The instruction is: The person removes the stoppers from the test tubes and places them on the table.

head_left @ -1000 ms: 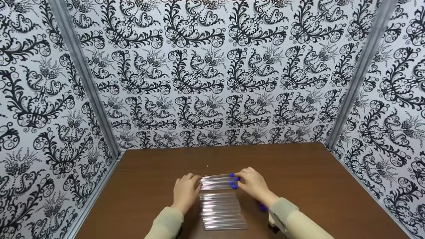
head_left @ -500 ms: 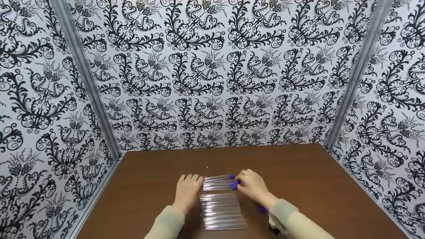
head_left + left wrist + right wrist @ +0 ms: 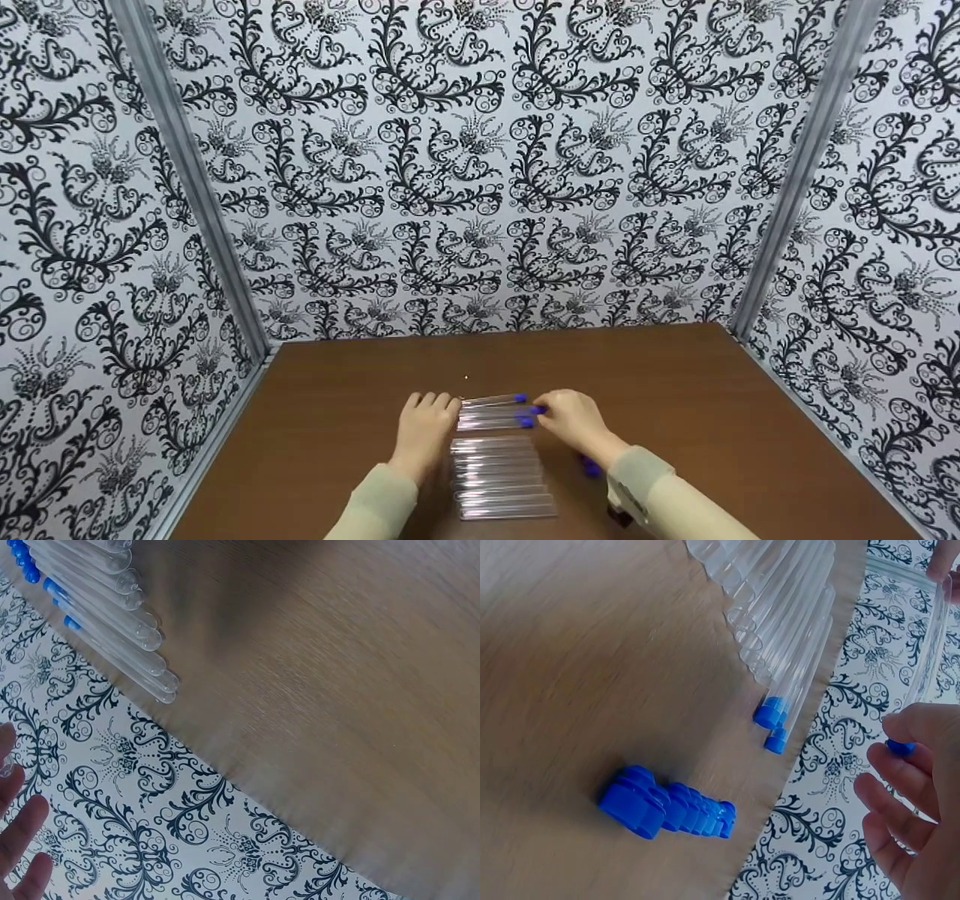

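Note:
A clear test tube (image 3: pixel 928 652) spans the gap between my hands, raised above the table. My left hand (image 3: pixel 425 429) pinches its rounded end, which shows at the thumb in the left wrist view. At the other end, the thumb and forefinger of my right hand (image 3: pixel 574 420) grip a blue cap (image 3: pixel 900 748) at the tube's mouth. Just below the hands lie a few capped test tubes (image 3: pixel 112 652) with blue ends. Nearer me is a row of uncapped test tubes (image 3: pixel 499 476), side by side, their mouths toward the right.
Loose blue caps (image 3: pixel 634 802) stand in a line on the brown table (image 3: pixel 337 390), right of the tubes and partly behind my right forearm in the head view. Patterned walls (image 3: pixel 450 187) enclose the table at the back and sides.
My left hand has shifted slightly right along with the tube's end. The right hand has dipped a little and its fingers have turned at the cap. The tubes on the table stay put.

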{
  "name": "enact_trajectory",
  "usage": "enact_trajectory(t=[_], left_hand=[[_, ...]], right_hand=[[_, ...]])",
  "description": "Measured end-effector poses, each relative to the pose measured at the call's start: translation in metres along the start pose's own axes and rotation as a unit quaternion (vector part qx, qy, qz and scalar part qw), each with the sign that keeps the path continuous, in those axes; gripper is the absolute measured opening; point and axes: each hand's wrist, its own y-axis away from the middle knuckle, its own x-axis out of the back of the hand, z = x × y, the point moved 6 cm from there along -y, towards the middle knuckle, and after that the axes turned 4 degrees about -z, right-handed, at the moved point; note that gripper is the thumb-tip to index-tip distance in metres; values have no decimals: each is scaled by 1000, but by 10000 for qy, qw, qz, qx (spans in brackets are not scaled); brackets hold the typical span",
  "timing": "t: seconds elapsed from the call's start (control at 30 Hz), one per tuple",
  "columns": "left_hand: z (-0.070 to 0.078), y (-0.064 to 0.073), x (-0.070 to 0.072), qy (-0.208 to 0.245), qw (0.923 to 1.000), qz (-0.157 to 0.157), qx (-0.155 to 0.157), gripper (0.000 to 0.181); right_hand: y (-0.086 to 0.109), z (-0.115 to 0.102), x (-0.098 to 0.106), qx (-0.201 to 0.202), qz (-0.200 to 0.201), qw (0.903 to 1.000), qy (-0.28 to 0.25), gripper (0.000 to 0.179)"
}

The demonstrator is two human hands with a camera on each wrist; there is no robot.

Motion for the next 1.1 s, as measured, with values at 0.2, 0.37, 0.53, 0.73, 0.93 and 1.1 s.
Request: enact_trajectory(t=[0.2,0.37,0.53,0.73,0.93,1.1], left_hand=[[1,2,-3,58,9994,-343,-42,7],[3,3,-4,137,9993,-318,-112,7],[5,2,-5,59,9994,-337,-85,6],[7,2,-9,57,9983,-574,-5,10],[7,0,-12,40,9977,-679,6,10],[9,-1,-13,22,9970,-774,-40,8]], right_hand=[[2,0,2,109,89,9998,120,13],[4,2,0,286,243,9987,355,11],[6,3,-3,453,379,9970,494,11],[10,5,-3,488,622,9957,488,12],[12,6,-2,488,766,9946,493,13],[13,7,-2,434,671,9953,556,15]])
